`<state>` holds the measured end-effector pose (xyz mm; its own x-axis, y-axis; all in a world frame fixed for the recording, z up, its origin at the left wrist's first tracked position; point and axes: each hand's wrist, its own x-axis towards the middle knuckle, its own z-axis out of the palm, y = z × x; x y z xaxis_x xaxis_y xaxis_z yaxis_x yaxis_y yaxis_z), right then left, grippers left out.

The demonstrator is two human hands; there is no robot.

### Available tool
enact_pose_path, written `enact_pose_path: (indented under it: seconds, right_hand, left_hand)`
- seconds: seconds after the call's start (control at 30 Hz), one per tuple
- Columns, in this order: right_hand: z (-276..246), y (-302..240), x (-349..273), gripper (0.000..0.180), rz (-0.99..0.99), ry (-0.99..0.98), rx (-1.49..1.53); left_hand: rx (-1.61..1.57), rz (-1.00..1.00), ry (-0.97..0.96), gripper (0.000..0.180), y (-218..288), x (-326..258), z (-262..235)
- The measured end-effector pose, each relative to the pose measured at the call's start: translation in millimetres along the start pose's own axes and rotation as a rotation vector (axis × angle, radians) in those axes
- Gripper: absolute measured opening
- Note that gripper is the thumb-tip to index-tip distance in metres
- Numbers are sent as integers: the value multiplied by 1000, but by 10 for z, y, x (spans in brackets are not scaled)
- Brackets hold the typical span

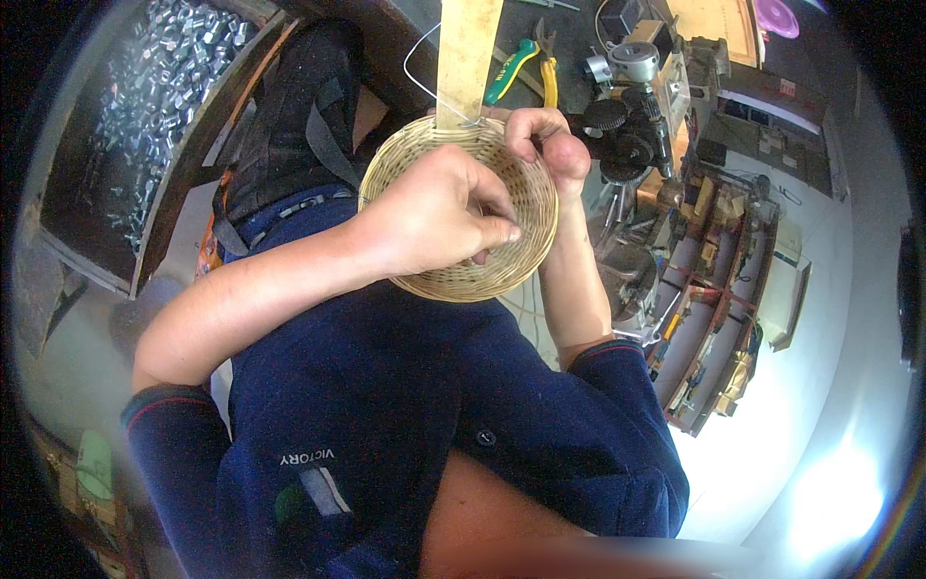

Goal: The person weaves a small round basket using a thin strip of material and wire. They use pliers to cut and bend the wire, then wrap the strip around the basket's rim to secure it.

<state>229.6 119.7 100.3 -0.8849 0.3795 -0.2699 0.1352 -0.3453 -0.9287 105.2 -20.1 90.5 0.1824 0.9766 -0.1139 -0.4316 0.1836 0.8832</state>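
Observation:
A small round woven basket (532, 198) sits in front of my chest, tilted toward me. My left hand (434, 207) lies across its inside, fingers pinched together near the right of the bowl, on something too small to make out. My right hand (550, 140) grips the basket's far right rim, thumb pointing down. A pale flat wooden strip (466, 58) rises from the far rim, and a thin wire (417, 72) loops beside it and meets the rim there.
A box of several shiny metal nuts (159, 87) stands at the left. Green- and yellow-handled pliers (526, 63) lie beyond the basket. A black geared machine (627, 106) and a rack of tools (714, 280) fill the right side.

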Motion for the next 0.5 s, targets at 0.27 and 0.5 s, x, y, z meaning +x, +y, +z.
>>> enact_pose_path:
  seconds: [0.27,0.5]
  right_hand:
    - [83,-84,-7,52,-29,7,-99]
    - [364,-135,130,27,22,140,-226]
  left_hand:
    - [-49,22,-97,11,75,-31,0]
    - [194,239,88,6,122,-106,-54]
